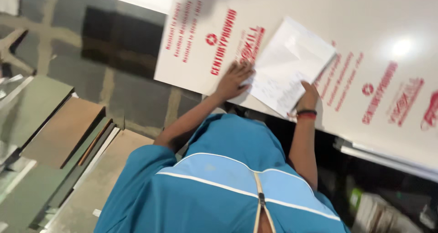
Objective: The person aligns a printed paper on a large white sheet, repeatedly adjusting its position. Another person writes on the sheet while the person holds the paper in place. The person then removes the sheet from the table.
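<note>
Overhead, white sheet of paper (287,69) lying tilted on the white red-printed board (388,28), faintly marked, one corner creasing; left hand (233,80) pressing fingers spread flat on its edge; right hand (309,95) curling around its lower corner

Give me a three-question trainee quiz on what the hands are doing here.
1. True or false: the paper is rolled into a tube.
2. Which hand wears the red and black wristband? A: left hand. B: right hand.
3. Fill in: the left hand rests with fingers spread on the white ____, at the paper's edge.

Key: 1 false, it lies flat. 2 B. 3 board.
</note>
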